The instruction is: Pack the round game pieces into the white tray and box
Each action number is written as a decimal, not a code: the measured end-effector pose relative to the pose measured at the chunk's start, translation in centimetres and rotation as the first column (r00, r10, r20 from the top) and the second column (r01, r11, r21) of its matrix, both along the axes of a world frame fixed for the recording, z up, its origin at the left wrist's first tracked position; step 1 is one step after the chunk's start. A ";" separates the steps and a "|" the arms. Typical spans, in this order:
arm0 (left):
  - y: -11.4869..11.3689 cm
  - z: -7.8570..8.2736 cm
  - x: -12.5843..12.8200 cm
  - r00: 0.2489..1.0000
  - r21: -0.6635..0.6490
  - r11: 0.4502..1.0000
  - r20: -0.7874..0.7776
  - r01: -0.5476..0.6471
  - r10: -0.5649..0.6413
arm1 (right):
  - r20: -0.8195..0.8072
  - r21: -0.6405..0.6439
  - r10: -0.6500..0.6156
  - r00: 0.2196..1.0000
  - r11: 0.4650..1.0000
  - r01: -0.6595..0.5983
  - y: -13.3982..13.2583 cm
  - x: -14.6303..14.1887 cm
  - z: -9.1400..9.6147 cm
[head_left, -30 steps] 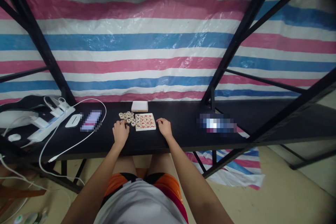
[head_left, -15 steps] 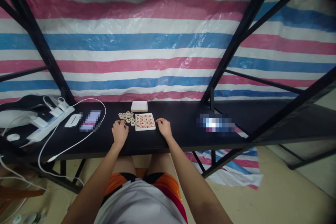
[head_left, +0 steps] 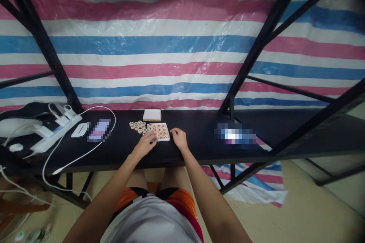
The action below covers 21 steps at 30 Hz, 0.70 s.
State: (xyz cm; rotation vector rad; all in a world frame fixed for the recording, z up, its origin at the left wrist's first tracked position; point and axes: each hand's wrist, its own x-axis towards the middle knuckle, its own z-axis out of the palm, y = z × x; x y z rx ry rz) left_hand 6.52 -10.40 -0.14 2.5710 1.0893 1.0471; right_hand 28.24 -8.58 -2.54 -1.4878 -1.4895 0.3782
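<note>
A shallow white box (head_left: 163, 140) on the black table holds rows of round Chinese chess pieces, mostly with red characters and some dark ones at its left. My left hand (head_left: 146, 144) reaches over the box's lower left corner, fingers curled down and closed. Whatever is between those fingertips is hidden. Left of the box lies a loose cluster of dark-marked chess pieces (head_left: 137, 125). Just off the box's right edge rests my right hand (head_left: 179, 139), its fingers curled together and nothing visible in them.
Behind the box sits a white lid (head_left: 152, 115). Leftward are a blurred phone (head_left: 99, 130), a white card-like object (head_left: 80, 130), a power strip (head_left: 55, 133) and a looping white cable (head_left: 82, 156). A blurred, lit device (head_left: 235, 134) lies at right, near black frame posts.
My left hand has moved right, from the near side of the loose pieces to the box's lower left corner. My right hand stays beside the box. The view has shifted slightly.
</note>
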 end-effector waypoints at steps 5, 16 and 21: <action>0.2 1.3 1.6 0.975 0.073 0.997 -0.215 -0.039 0.054 | 0.008 -0.003 0.000 1.000 1.000 0.000 0.0 0.0 0.1; 1.2 1.8 -1.1 0.964 0.050 0.965 -0.061 -0.256 0.259 | 0.030 0.005 0.024 0.999 1.000 -0.024 0.0 -0.1 0.0; 2.2 0.4 -3.7 0.848 0.025 0.856 -0.124 -0.516 0.515 | 0.006 0.007 0.023 1.000 1.000 -0.023 0.0 0.0 0.0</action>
